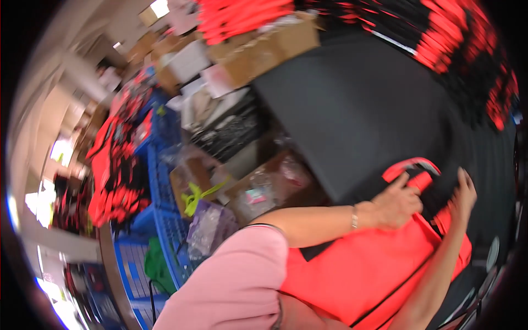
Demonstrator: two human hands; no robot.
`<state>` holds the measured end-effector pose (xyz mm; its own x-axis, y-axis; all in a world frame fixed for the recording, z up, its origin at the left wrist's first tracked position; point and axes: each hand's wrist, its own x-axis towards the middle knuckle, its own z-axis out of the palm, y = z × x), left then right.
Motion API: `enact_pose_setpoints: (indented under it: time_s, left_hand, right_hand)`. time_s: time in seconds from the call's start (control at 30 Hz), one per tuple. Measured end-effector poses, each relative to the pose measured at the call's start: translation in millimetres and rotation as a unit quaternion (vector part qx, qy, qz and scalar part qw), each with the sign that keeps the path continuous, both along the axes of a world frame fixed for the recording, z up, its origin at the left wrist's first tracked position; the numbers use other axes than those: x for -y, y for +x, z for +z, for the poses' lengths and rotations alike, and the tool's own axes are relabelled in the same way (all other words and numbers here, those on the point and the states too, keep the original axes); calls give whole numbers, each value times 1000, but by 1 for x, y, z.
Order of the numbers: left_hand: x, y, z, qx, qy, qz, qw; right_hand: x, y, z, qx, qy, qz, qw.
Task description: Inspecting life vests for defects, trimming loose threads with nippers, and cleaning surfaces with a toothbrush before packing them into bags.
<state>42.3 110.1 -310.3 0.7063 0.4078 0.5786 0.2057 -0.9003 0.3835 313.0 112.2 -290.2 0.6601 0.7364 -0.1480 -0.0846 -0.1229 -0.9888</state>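
Note:
A coral-red and black garment (363, 269) lies across the dark table surface in front of me. Its collar (410, 164), with a light inner band, is at the far end. My left hand (393, 204) reaches in from the left and is closed on the fabric just below the collar. My right hand (463, 197) is on the right side of the collar, its fingers on the black part of the garment. Motion blur softens the fingertips of both hands. A dark cord or trim (393, 291) runs down the garment beside my right forearm.
Left of the table stand a blue plastic crate (159, 181) and open cardboard boxes (275, 49) with plastic bags. More red and black garments are heaped on the left (118, 176) and stacked at the far right (445, 33). A black cloth (357, 104) covers the table.

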Motion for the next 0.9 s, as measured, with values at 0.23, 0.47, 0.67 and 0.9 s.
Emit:
enact_pose_setpoints:
  time_s: [0.23,0.47,0.67,0.9]
  left_hand:
    - [-30,35,41,200,-396,107,890]
    - [-69,60,138,445,-455,-48,769]
    - [27,-16,110,155,-569,-195,784]
    - [73,-41,89,43,-662,-271,698]
  right_hand:
    - [80,-87,18,236,150,-15,960]
    - [166,-113,-22,224,140,33,964]
    - [191,-127,79,157,134,-43,977]
    - [209,-149,104,150,69,53,985]
